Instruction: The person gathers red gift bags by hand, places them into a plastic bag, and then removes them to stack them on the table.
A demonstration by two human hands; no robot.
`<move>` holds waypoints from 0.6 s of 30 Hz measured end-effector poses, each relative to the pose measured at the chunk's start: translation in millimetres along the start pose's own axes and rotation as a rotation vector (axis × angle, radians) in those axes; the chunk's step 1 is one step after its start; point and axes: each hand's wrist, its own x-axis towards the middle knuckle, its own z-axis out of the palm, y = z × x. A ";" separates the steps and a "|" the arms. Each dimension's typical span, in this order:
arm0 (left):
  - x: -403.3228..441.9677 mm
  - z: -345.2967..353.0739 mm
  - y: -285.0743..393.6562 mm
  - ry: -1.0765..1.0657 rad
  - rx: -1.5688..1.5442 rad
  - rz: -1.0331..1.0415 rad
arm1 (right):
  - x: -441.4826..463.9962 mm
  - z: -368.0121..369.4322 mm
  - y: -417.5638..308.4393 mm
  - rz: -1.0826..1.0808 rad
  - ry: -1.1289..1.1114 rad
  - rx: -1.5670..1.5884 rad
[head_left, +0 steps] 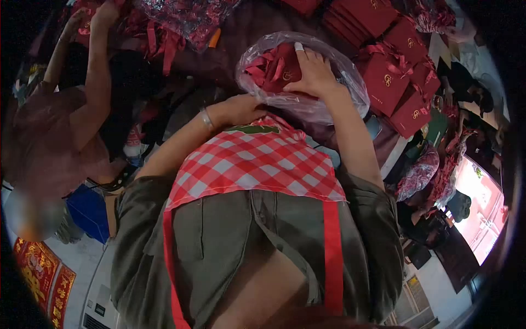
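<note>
lying inside clear plastic bag (353,96), red bag (285,66) points ribbons (258,69) leftward; plastic's long axis left-right. right hand (316,74) spread over red bag; left hand (239,109) by near edge, grip cannot tell. dark red cloth (222,66) beneath; co-worker (90,118) left.

Worn items: grey-green shirt (224,230), loose sleeves (148,211); red-and-white checked apron (235,167) (red straps (333,257), dark green motif (253,130)) — silvery bangle (206,119), left wrist (215,114) — white cover (298,47) on one finger, right hand (316,75)
</note>
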 end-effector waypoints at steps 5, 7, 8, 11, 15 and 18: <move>24.2 -10.4 -3.8 -0.030 0.152 -0.024 | 0.9 -8.2 3.3 0.112 0.063 -0.003; 36.1 -17.3 -12.8 0.173 0.167 0.112 | 9.4 -6.4 14.0 0.124 0.112 0.038; 40.9 -18.3 -15.6 0.239 0.202 0.147 | 13.8 -4.9 17.0 0.138 0.142 0.019; 39.0 -30.1 -4.4 0.154 0.239 0.080 | 24.8 -7.6 20.7 0.190 0.083 0.012; 18.6 -67.1 36.0 -0.094 0.311 -0.174 | 26.1 3.4 27.8 0.179 0.127 0.052; 13.9 -64.3 47.8 0.284 0.439 0.062 | 28.8 8.5 29.6 0.190 0.114 0.063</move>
